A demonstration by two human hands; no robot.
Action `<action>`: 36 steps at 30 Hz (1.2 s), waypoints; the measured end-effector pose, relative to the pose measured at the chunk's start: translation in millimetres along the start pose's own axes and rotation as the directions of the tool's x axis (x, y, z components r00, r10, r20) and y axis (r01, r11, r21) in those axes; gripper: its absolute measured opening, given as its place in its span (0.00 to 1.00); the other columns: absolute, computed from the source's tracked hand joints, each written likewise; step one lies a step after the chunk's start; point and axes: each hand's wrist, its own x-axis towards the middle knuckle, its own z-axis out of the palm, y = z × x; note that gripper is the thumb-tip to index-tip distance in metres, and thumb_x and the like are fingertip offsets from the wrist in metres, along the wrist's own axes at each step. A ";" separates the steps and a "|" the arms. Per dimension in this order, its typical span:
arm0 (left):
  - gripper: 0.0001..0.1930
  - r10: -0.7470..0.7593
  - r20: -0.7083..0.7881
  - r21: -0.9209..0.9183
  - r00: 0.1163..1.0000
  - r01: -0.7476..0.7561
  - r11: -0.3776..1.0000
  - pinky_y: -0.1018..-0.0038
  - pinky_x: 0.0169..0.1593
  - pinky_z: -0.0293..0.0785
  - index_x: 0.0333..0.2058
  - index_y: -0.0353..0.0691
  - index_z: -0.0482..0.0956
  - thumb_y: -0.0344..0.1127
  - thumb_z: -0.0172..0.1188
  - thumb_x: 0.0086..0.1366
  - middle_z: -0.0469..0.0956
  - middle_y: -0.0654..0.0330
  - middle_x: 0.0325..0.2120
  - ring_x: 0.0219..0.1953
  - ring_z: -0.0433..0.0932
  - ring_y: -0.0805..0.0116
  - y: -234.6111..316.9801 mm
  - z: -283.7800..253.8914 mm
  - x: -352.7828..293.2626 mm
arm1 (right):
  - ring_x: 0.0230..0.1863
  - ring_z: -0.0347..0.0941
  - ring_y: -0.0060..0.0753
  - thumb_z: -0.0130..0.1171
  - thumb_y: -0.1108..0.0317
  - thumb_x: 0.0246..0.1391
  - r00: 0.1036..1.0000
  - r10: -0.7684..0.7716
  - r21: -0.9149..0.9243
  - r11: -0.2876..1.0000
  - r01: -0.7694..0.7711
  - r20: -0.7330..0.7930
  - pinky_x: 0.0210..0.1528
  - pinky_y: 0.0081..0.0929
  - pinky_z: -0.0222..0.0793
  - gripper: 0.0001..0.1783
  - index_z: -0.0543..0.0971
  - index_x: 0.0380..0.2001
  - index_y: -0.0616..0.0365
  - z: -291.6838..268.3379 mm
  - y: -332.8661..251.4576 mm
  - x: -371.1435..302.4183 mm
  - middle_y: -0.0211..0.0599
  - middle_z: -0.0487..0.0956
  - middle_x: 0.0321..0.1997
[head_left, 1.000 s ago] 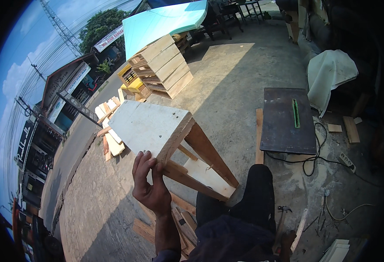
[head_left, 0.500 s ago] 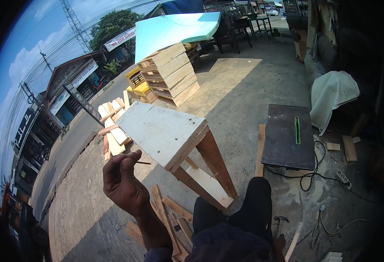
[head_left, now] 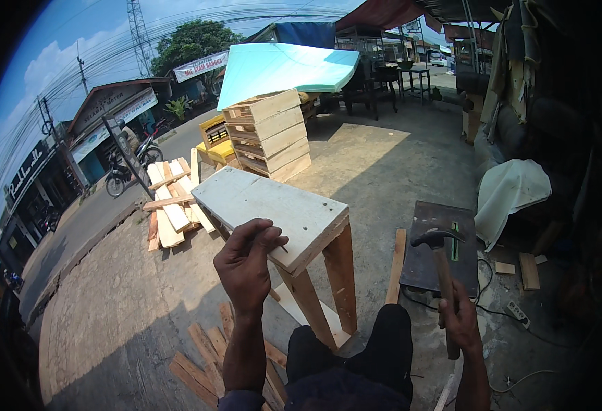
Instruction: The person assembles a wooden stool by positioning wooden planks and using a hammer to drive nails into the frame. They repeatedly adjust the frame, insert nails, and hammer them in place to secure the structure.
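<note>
A narrow wooden bench [head_left: 273, 209] with a pale top and plain timber legs stands upright in front of my knees. My left hand [head_left: 242, 267] is closed in a pinch at the bench top's near left corner. Between its thumb and fingers is a thin nail [head_left: 285, 248], its tip at the top's surface; whether it touches the wood I cannot tell. On the right, my right hand [head_left: 462, 323] is wrapped round the handle of a claw hammer [head_left: 445, 277], held head up, apart from the bench. Several dark nail-head spots dot the bench top.
Loose timber offcuts [head_left: 201, 359] lie left of my legs. A dark slotted worktop [head_left: 424, 253] with a cable [head_left: 482, 281] and power strip [head_left: 517, 313] sits right. Beyond the bench are stacked planks [head_left: 170, 219] and a wooden crate-like stack [head_left: 273, 133]. A motorcycle [head_left: 136, 161] is on the road.
My left hand has moved right with the nail, to the bench corner. My right hand has picked the hammer up from the ground and raised it. The view has shifted; a motorcycle has appeared.
</note>
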 end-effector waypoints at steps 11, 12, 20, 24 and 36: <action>0.22 -0.116 0.088 0.343 0.989 0.079 0.936 0.73 0.47 0.81 0.58 0.29 0.70 0.25 0.65 0.67 0.87 0.49 0.33 0.39 0.87 0.67 11.0 1.6 1.8 | 0.35 0.85 0.50 0.58 0.69 0.66 0.712 -0.666 -0.192 0.686 0.702 0.221 0.40 0.41 0.78 0.30 0.66 0.70 0.54 -9.5 -208.5 58.5 0.56 0.84 0.37; 0.24 -0.135 0.084 0.343 0.987 0.098 0.934 0.73 0.47 0.81 0.59 0.29 0.68 0.25 0.65 0.67 0.87 0.48 0.34 0.39 0.87 0.67 11.9 2.5 1.8 | 0.33 0.84 0.50 0.57 0.68 0.67 0.750 -0.633 -0.151 0.736 0.660 0.192 0.39 0.42 0.78 0.29 0.66 0.70 0.54 -6.8 -222.3 59.0 0.55 0.84 0.36; 0.26 -0.155 0.055 0.347 0.986 0.126 0.929 0.74 0.48 0.81 0.58 0.27 0.63 0.24 0.66 0.66 0.87 0.47 0.32 0.39 0.87 0.67 17.2 3.7 0.2 | 0.32 0.84 0.46 0.56 0.64 0.68 0.773 -0.413 -0.370 0.704 0.607 0.482 0.38 0.46 0.77 0.31 0.64 0.71 0.53 1.0 -290.3 76.0 0.52 0.84 0.34; 0.28 -0.211 0.060 0.350 0.976 0.178 0.920 0.74 0.49 0.81 0.59 0.27 0.62 0.24 0.66 0.66 0.87 0.48 0.33 0.40 0.87 0.67 20.8 4.1 -2.3 | 0.31 0.83 0.50 0.58 0.64 0.66 0.699 -0.448 -0.378 0.613 0.694 0.557 0.39 0.47 0.78 0.31 0.66 0.70 0.53 -2.7 -284.6 76.2 0.52 0.84 0.35; 0.29 -0.025 0.100 0.644 0.995 -0.046 0.763 0.59 0.60 0.74 0.67 0.33 0.61 0.45 0.53 0.77 0.84 0.45 0.50 0.55 0.82 0.48 -42.4 -39.7 88.1 | 0.31 0.83 0.54 0.54 0.61 0.70 0.687 -0.228 -0.529 0.489 0.694 0.690 0.35 0.52 0.76 0.28 0.60 0.68 0.52 1.4 -304.3 59.4 0.49 0.81 0.30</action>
